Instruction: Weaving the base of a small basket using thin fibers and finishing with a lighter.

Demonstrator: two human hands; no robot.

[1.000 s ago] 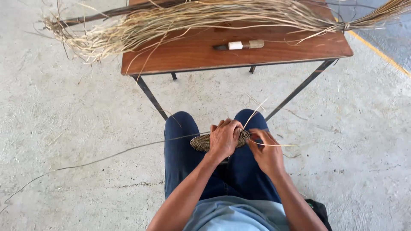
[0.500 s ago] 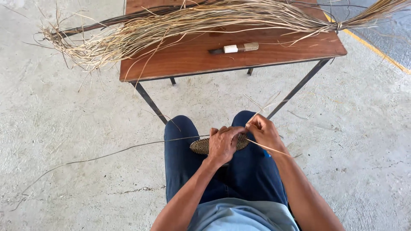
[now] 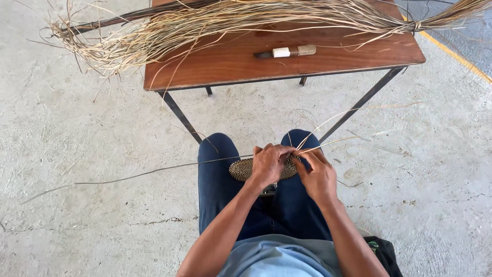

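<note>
While the woven disc (image 3: 245,169) is clamped under the left hand (image 3: 267,166), the pale strand (image 3: 328,141) pinched beside it by the right hand (image 3: 319,177) is best kept taut.

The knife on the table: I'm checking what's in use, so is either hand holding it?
No, the knife lies alone on the wooden table, while both hands work the woven piece over the lap.

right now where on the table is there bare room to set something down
Free: the table front strip left of the knife, and the right front corner beyond it. Crowded: the back edge, under the bundle of straw.
</note>
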